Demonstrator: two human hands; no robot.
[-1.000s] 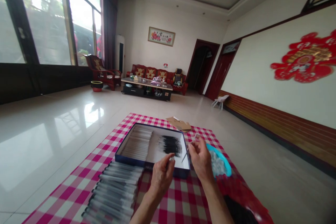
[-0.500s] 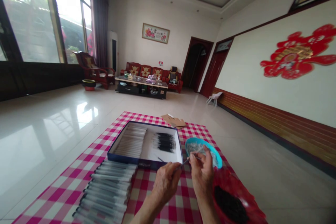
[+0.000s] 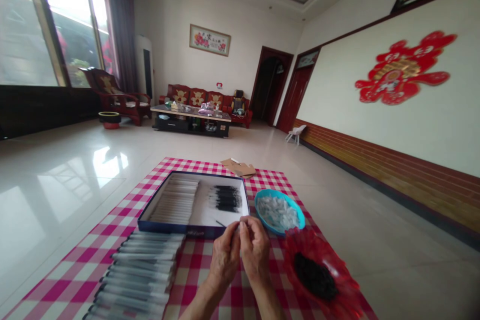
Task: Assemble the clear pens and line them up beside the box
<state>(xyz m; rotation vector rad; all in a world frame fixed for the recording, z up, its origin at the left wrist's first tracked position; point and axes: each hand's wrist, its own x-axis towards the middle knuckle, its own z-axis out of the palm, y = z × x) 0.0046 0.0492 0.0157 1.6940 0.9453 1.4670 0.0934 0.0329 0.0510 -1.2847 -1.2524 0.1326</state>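
Observation:
My left hand (image 3: 225,251) and my right hand (image 3: 255,249) meet in front of the box, fingers closed in a pinch. Between them is a thin pen part, mostly hidden by the fingertips. The blue-edged box (image 3: 202,231) holds a row of pale pen barrels (image 3: 175,200) on the left and a bunch of thin black sticks (image 3: 227,198) on the right. One dark stick (image 3: 220,223) lies apart near the box's front wall. To the right of my hands, a turquoise bowl (image 3: 303,217) contains small clear pieces (image 3: 278,211).
Several translucent pens with dark ends (image 3: 138,270) lie stacked at the left front. A red fluted dish (image 3: 345,285) with small black pieces (image 3: 315,276) stands at the right. Brown cardboard (image 3: 240,167) lies at the back of the checkered tablecloth (image 3: 210,280).
My right hand has moved left from over the turquoise bowl to meet my left hand. The thin rod that showed between them is now mostly covered. The view has shifted slightly right.

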